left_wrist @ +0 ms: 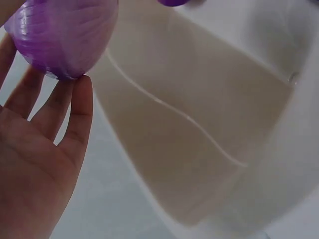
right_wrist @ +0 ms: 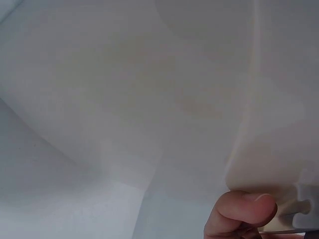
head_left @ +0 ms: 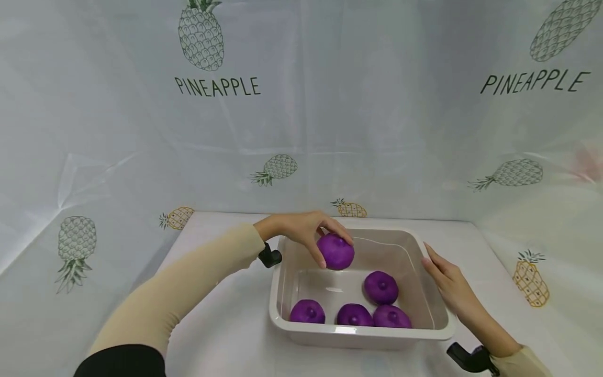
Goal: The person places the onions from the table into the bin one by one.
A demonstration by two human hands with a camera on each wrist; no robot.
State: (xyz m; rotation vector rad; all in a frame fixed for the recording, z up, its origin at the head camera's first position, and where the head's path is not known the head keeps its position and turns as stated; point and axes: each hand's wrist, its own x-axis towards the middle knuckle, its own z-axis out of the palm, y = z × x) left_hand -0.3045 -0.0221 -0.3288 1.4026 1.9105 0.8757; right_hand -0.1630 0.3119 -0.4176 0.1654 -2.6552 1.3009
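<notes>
My left hand (head_left: 308, 230) holds a round purple onion (head_left: 336, 252) between thumb and fingers, at the back left inside a pale plastic bin (head_left: 363, 335). In the left wrist view the onion (left_wrist: 65, 37) shows fine streaks, with the fingertips against its side. Several more purple onions lie on the bin's floor: one at the front left (head_left: 308, 312), the others grouped toward the front right (head_left: 380, 287). On the bin's right side, my right hand (head_left: 449, 283) grips the rim. Its thumb (right_wrist: 249, 209) shows low in the right wrist view.
The bin stands on a white table (head_left: 221, 309). Behind it hangs a pale curtain (head_left: 330, 120) printed with pineapples and lettering. A black wrist camera mount (head_left: 270, 255) sits at the left wrist, another mount (head_left: 473, 358) at the right.
</notes>
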